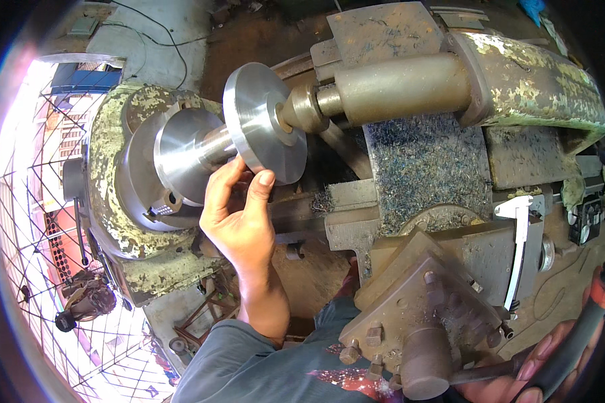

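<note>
1. I am watching a spool-shaped metal workpiece, its two bright discs sitting in the lathe between the chuck on the left and the tailstock centre on the right
2. The left hand is reaching up from below and pinching the lower rim of the nearer-to-tailstock disc, thumb on one side and fingers on the other
3. The tailstock is showing peeling pale paint at upper right
4. Below it, metal chips are covering the carriage
5. The tool post is standing nearer the body, its lever pointing toward the right hand
6. That hand is curling its fingers by a black bar; I am not managing to tell what they are gripping
7. A white caliper is lying right of the tool post
</note>
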A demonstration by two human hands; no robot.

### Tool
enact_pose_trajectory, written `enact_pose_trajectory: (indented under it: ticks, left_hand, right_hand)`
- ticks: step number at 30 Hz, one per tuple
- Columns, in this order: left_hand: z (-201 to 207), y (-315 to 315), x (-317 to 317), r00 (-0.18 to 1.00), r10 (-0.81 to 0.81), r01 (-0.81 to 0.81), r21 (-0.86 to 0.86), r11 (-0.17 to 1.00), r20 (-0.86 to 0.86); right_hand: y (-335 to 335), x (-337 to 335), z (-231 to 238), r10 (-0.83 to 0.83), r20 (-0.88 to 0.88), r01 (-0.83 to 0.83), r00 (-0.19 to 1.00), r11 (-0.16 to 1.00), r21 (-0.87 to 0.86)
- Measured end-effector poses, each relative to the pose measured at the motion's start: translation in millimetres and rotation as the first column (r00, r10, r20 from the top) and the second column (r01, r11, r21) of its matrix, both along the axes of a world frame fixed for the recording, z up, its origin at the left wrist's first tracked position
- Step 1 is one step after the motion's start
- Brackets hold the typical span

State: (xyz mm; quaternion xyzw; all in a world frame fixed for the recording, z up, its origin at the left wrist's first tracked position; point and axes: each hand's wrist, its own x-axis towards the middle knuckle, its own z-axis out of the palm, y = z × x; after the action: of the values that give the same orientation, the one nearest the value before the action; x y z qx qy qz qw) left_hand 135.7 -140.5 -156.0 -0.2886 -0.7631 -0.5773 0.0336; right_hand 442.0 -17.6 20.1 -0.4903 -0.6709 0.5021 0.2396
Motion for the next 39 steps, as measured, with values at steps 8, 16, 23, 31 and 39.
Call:
enact_pose_trajectory:
  ticks: [8, 16, 23, 31, 39]
  left_hand:
    - [-2.3, -2.4, -9.7, 0.998, -0.042, 0.044, 0.043, 0.998, -0.052]
    - [-0.8, -0.3, -2.3, 0.996, -0.056, 0.058, 0.027, 0.998, -0.066]
    - [4.6, 5.2, -0.8, 0.985, 0.017, -0.025, -0.045, 0.999, -0.172]
    - [5.1, 11.9, -0.8, 0.957, 0.037, -0.068, -0.098, 0.993, -0.286]
    - [17.1, 14.6, -13.8, 0.953, -0.068, 0.047, -0.077, 0.996, -0.295]
  right_hand:
    - [14.6, 5.9, 5.7, -0.029, -0.081, 0.012, 0.996, 0.978, -0.207]
    - [31.1, 20.6, 1.5, 0.112, -0.132, -0.149, 0.985, 0.937, -0.316]
    - [28.3, 23.1, 0.0, 0.126, -0.141, -0.167, 0.982, 0.927, -0.337]
    - [19.2, 19.8, 0.6, 0.020, -0.093, -0.046, 0.995, 0.959, -0.280]
    - [4.9, 8.5, 3.2, -0.073, -0.055, 0.061, 0.996, 0.980, -0.189]
